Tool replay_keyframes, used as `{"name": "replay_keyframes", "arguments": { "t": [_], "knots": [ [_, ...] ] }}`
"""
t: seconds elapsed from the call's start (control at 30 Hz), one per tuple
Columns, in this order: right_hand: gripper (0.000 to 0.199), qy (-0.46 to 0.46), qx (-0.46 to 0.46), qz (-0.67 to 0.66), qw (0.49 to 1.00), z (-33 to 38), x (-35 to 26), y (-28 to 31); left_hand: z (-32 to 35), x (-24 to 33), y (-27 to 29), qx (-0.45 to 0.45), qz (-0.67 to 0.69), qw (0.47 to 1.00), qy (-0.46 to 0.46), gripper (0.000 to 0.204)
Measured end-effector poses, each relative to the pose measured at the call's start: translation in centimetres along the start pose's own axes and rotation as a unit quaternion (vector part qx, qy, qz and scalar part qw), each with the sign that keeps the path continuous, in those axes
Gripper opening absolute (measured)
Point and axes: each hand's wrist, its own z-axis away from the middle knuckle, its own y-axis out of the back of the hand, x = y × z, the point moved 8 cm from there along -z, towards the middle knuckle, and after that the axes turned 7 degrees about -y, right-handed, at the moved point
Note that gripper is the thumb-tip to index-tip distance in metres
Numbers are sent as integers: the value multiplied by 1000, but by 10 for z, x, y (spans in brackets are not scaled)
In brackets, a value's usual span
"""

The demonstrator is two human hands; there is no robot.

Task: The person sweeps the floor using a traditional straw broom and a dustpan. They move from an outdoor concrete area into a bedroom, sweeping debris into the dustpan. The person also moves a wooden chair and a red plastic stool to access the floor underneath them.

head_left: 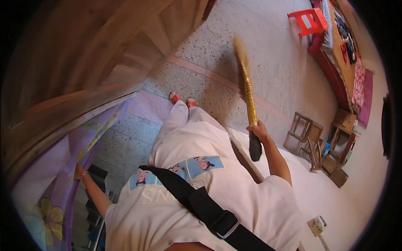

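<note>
In my right hand (pixel 258 130) is a short-handled straw broom (pixel 248 90), with the fingers wrapped round its handle just above the black end. The broom's handle is bound in shiny yellow, and its blurred brush end points away from me over the speckled floor. On the left, my left hand (pixel 78 171), a bracelet at its wrist, grips the edge of a purple curtain (pixel 63 184) with yellow flowers. Its fingertips are partly hidden by the cloth.
A wooden door (pixel 104 62) fills the upper left beside my feet. At the upper right a red plastic stool (pixel 309 21) stands by a bed (pixel 328 71). Wooden chairs (pixel 307 134) and a small wooden cabinet (pixel 344 121) line the right wall. Dark shelving shows behind the curtain.
</note>
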Motion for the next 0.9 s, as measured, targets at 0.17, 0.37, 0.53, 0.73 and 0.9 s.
{"name": "replay_keyframes", "arguments": {
  "t": [0.17,0.37,0.53,0.73,0.9],
  "knots": [
    [21,-88,66,-148,983,-28,61,-11,-14,2,11,52,51,997,-21,41],
    [16,-185,23,-397,899,-93,154,-28,-22,8,11,146,3,981,-129,32],
    [24,-269,-6,-365,891,-126,175,-75,-5,30,38,131,-7,977,-168,33],
    [38,-165,53,-308,935,-58,63,-172,28,36,75,110,53,983,-135,49],
    [48,-43,58,-187,980,-9,44,-238,20,5,41,201,204,938,-195,51]
  ]
}}
